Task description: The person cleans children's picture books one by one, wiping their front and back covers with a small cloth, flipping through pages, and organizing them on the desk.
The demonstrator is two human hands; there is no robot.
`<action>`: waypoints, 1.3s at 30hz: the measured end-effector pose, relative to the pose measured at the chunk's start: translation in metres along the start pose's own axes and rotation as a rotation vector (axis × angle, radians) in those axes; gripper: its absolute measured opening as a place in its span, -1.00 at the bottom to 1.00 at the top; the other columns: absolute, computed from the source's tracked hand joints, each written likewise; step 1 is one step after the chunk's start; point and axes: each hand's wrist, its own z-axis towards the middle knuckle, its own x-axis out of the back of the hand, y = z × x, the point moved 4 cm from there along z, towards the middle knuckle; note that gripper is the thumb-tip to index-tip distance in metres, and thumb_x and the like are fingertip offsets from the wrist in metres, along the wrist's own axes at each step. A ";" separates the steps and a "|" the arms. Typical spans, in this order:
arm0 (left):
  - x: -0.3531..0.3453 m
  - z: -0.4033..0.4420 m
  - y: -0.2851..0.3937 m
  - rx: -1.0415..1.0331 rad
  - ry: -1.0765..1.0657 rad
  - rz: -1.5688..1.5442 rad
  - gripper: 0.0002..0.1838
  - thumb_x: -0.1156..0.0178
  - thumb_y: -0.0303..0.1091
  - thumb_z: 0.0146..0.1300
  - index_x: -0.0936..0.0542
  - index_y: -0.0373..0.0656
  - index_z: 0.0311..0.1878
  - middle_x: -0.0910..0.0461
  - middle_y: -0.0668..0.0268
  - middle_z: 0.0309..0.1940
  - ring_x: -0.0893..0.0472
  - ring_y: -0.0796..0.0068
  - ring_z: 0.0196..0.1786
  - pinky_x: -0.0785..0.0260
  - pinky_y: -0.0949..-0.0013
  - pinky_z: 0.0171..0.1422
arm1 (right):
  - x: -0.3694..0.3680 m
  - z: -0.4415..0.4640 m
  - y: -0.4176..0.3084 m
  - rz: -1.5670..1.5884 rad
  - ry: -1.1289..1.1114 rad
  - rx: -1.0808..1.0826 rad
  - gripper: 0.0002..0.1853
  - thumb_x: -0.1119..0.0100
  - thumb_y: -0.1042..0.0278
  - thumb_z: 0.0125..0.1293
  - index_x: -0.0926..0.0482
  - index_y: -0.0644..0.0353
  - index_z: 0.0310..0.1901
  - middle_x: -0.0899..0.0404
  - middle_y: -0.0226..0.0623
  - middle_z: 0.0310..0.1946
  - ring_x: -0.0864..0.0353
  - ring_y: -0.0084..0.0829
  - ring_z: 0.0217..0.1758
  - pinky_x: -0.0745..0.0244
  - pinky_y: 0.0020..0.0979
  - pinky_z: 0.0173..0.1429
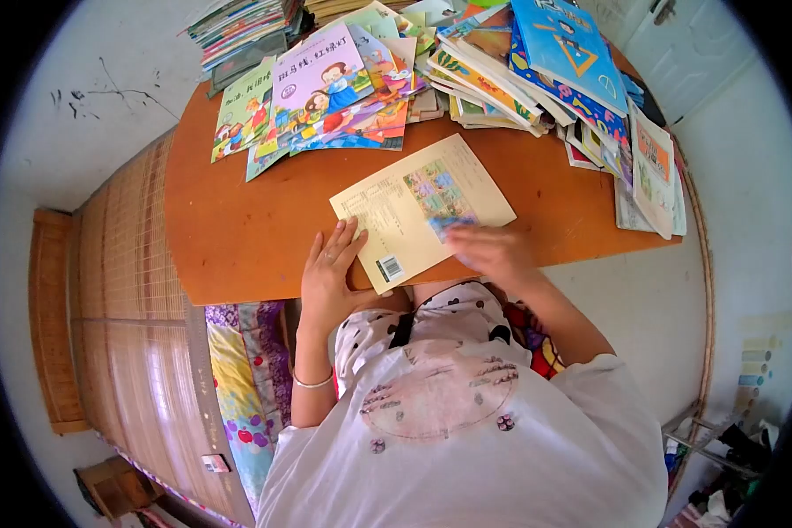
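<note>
The left hand (pixel 327 275) lies palm down, fingers (pixel 338 240) apart and pointing far, thumb (pixel 371 300) reaching right, with the left forearm (pixel 313 352) running toward the near side. The right forearm (pixel 568 317) slants from near right to far left; the right hand (pixel 495 253) is blurred, its finger pose unclear.

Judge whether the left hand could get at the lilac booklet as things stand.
Probably yes: mostly bare tabletop lies between the left hand, at the edge of the cream booklet, and the lilac booklet, whose cover faces up, unobstructed.
</note>
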 end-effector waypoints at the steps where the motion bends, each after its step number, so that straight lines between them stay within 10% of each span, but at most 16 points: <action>1: 0.000 -0.001 0.000 -0.004 0.003 0.006 -0.06 -0.59 -0.01 -0.22 -0.51 -0.15 0.31 -0.33 0.17 0.47 -0.24 0.18 0.55 0.04 -0.06 0.62 | 0.013 -0.007 0.017 -0.019 0.008 -0.084 -0.78 -0.28 0.40 0.27 -0.73 0.07 -0.05 -0.71 -0.35 0.04 -0.71 -0.39 0.09 -0.63 -0.37 0.13; 11: 0.013 -0.015 0.000 -0.060 0.130 -0.038 -0.55 -0.30 -0.45 0.08 -0.65 -0.18 0.12 -0.58 0.11 0.24 -0.50 0.11 0.37 -0.26 0.03 0.48 | 0.097 -0.043 0.095 -0.519 0.307 -0.369 -0.75 -0.20 0.47 0.35 -0.69 0.20 0.03 -0.65 -0.25 0.14 -0.58 -0.21 0.27 -0.50 -0.23 0.26; 13: 0.032 -0.027 0.004 0.033 0.375 -0.260 -0.64 -0.25 -0.59 0.09 -0.68 -0.28 0.01 -0.72 0.09 -0.05 -0.72 0.21 0.04 -0.53 0.17 0.21 | 0.099 -0.032 0.064 -0.597 0.393 -0.302 -0.73 -0.20 0.45 0.36 -0.67 0.25 0.06 -0.64 -0.22 0.16 -0.51 -0.12 0.34 -0.43 -0.19 0.33; 16: 0.039 -0.063 -0.005 0.318 0.718 -0.677 -0.82 -0.15 -0.53 0.41 -0.66 -0.35 -0.03 -0.71 0.24 -0.31 -0.62 0.66 -0.32 -0.43 0.59 -0.21 | 0.078 -0.022 0.032 -0.375 0.443 -0.276 -0.70 -0.22 0.42 0.37 -0.65 0.22 0.11 -0.66 -0.17 0.11 -0.59 -0.11 0.24 -0.48 -0.22 0.26; 20: 0.031 -0.095 -0.010 0.341 0.937 -1.043 -0.73 -0.17 -0.56 0.37 -0.53 -0.35 0.12 -0.66 0.33 -0.18 -0.61 0.61 -0.22 -0.44 0.59 -0.05 | 0.045 0.001 0.001 -0.006 0.352 -0.277 -0.68 -0.24 0.40 0.37 -0.64 0.21 0.13 -0.68 -0.12 0.06 -0.68 -0.13 0.08 -0.54 -0.23 0.17; 28: -0.023 -0.141 0.008 0.836 0.550 -1.618 -0.49 -0.07 -0.58 0.32 -0.23 -0.31 0.33 -0.54 0.00 0.08 -0.67 0.16 0.05 -0.72 0.12 -0.03 | 0.020 0.118 -0.028 -0.015 0.182 0.043 -0.59 -0.31 0.27 0.33 -0.59 0.21 0.17 -0.61 -0.20 0.16 -0.60 -0.18 0.19 -0.51 -0.20 0.25; 37: -0.037 -0.104 0.012 0.757 0.539 -1.596 -0.50 -0.10 -0.32 0.49 -0.26 -0.24 0.40 -0.49 0.15 0.23 -0.59 0.32 0.18 -0.58 0.23 0.15 | -0.082 0.250 0.005 -0.403 -0.049 0.114 -0.42 -0.27 0.06 0.32 -0.48 0.36 0.20 -0.37 0.06 0.32 -0.32 -0.07 0.44 -0.30 -0.10 0.44; 39: -0.035 -0.108 0.003 0.773 0.497 -1.572 -0.48 -0.09 -0.25 0.51 -0.26 -0.24 0.42 -0.46 0.17 0.26 -0.54 0.37 0.24 -0.52 0.31 0.19 | -0.090 0.240 0.000 -0.496 0.047 0.272 -0.51 -0.23 0.11 0.31 -0.52 0.32 0.12 -0.50 0.02 0.14 -0.51 -0.09 0.26 -0.48 -0.12 0.26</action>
